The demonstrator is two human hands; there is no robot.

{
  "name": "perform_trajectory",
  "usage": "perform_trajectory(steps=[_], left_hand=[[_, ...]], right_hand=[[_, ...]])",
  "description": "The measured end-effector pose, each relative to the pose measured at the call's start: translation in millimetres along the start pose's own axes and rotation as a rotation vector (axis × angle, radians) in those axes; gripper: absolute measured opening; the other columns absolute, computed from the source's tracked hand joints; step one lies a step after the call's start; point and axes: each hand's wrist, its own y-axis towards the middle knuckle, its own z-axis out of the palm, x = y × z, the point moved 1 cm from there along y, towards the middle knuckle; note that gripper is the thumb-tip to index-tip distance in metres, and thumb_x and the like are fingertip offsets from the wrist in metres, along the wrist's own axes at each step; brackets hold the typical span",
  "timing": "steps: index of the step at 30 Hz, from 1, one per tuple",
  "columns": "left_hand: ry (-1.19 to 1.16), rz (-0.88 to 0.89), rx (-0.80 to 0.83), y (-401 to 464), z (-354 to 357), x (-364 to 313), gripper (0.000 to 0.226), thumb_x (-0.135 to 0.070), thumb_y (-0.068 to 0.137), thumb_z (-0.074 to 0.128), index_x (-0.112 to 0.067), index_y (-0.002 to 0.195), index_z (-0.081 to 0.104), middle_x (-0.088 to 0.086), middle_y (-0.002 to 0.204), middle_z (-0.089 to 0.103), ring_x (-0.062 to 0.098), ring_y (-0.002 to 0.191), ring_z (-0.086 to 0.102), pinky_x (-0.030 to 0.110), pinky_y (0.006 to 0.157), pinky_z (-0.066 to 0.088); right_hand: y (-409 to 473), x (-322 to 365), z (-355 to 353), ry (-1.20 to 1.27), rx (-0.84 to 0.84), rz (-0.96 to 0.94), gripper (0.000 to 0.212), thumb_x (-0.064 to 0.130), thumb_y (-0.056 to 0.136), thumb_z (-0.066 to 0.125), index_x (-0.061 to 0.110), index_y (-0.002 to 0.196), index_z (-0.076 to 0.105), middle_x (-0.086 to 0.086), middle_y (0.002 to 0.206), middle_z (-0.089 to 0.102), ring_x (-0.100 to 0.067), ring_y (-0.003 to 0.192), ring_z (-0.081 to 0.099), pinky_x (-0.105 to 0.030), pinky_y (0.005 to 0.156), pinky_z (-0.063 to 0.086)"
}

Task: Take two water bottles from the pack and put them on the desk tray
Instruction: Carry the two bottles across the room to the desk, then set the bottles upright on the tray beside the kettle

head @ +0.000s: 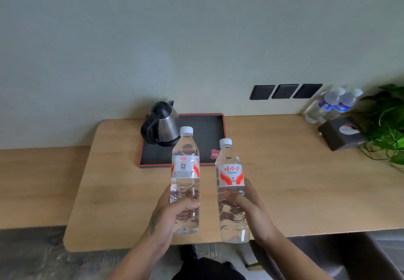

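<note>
I hold two clear water bottles upright over the wooden desk, each with a white cap and a red-and-white label. My left hand [172, 212] grips the lower half of the left bottle [185, 166]. My right hand [251, 209] grips the lower half of the right bottle [230, 174]. Behind them, against the wall, lies the black desk tray [209, 131] with a red rim. The bottles hang in front of the tray's near edge, above the desk. The pack is out of sight.
A steel kettle [162, 124] with a black handle stands on the tray's left part; a small red card [215, 154] lies at its near right. At the far right are two blue-labelled bottles [332, 104], a dark tissue box [342, 134] and a green plant [391, 124]. Wall sockets [285, 91] sit above the desk.
</note>
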Motion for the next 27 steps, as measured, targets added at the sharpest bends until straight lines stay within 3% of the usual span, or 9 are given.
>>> perform_trajectory(steps=[3,6,8,13,17,20,22,25,27], left_hand=[[0.041,-0.015,0.019,17,-5,-4,0.055,-0.028,0.059,0.089,-0.014,0.111,0.077,0.011,0.088,0.08,0.035,0.081,0.074,0.052,0.081,0.054],[0.04,-0.038,0.054,33,-7,-10,0.056,-0.03,0.056,0.09,-0.014,0.109,0.078,0.01,0.088,0.079,0.034,0.08,0.073,0.051,0.081,0.054],[0.033,-0.06,0.069,43,-8,-14,0.059,-0.03,0.054,0.09,-0.01,0.108,0.077,0.011,0.085,0.077,0.032,0.076,0.071,0.049,0.08,0.053],[0.051,-0.073,0.06,66,-12,-21,0.057,-0.03,0.051,0.088,-0.017,0.106,0.079,0.008,0.089,0.079,0.033,0.086,0.07,0.054,0.086,0.052],[0.097,-0.081,0.106,99,-8,-30,0.052,-0.028,0.053,0.092,-0.019,0.103,0.08,0.002,0.088,0.079,0.022,0.082,0.074,0.043,0.083,0.055],[0.137,-0.057,0.13,131,-2,-38,0.052,-0.029,0.053,0.095,-0.028,0.102,0.081,-0.003,0.089,0.082,0.013,0.081,0.078,0.027,0.073,0.059],[0.176,-0.032,0.147,155,2,-45,0.051,-0.029,0.054,0.097,-0.034,0.102,0.082,-0.005,0.095,0.085,0.01,0.086,0.08,0.021,0.073,0.059],[0.257,0.025,0.157,195,7,-62,0.059,-0.027,0.055,0.099,-0.034,0.11,0.081,-0.003,0.105,0.088,0.01,0.095,0.084,0.02,0.077,0.061],[0.296,0.067,0.151,223,11,-73,0.065,-0.023,0.055,0.1,-0.03,0.117,0.08,-0.003,0.11,0.088,0.012,0.102,0.084,0.025,0.086,0.06]], right_hand=[[4,5,8,-0.005,-0.009,-0.011,0.046,0.029,0.074,0.08,0.01,0.114,0.066,-0.02,0.093,0.075,-0.026,0.077,0.068,-0.033,0.06,0.054],[14,7,12,0.004,-0.026,-0.005,0.041,0.019,0.082,0.077,0.007,0.119,0.063,-0.028,0.094,0.071,-0.03,0.078,0.065,-0.032,0.06,0.053],[21,6,12,-0.021,-0.051,-0.002,0.039,0.018,0.084,0.076,0.008,0.12,0.064,-0.022,0.095,0.074,-0.031,0.081,0.067,-0.033,0.062,0.053],[42,4,5,-0.125,-0.072,0.027,0.053,0.029,0.081,0.078,0.019,0.131,0.064,-0.013,0.12,0.078,-0.039,0.112,0.074,-0.057,0.092,0.059],[74,14,-1,-0.183,0.0,0.014,0.067,0.037,0.071,0.079,0.013,0.131,0.061,-0.007,0.111,0.077,-0.017,0.099,0.075,-0.027,0.08,0.059],[108,22,-5,-0.176,0.063,-0.004,0.059,0.017,0.081,0.077,0.002,0.133,0.054,-0.029,0.104,0.07,-0.019,0.088,0.071,-0.022,0.073,0.057],[134,29,-9,-0.206,0.089,-0.033,0.062,0.011,0.084,0.075,0.001,0.139,0.049,-0.031,0.113,0.067,-0.025,0.096,0.069,-0.028,0.079,0.059],[180,42,-17,-0.317,0.09,-0.073,0.068,0.0,0.088,0.079,0.002,0.145,0.041,-0.03,0.134,0.062,-0.04,0.123,0.066,-0.053,0.105,0.057],[213,50,-23,-0.41,0.077,-0.108,0.07,-0.009,0.089,0.079,-0.002,0.145,0.037,-0.031,0.138,0.061,-0.045,0.129,0.062,-0.053,0.107,0.055]])
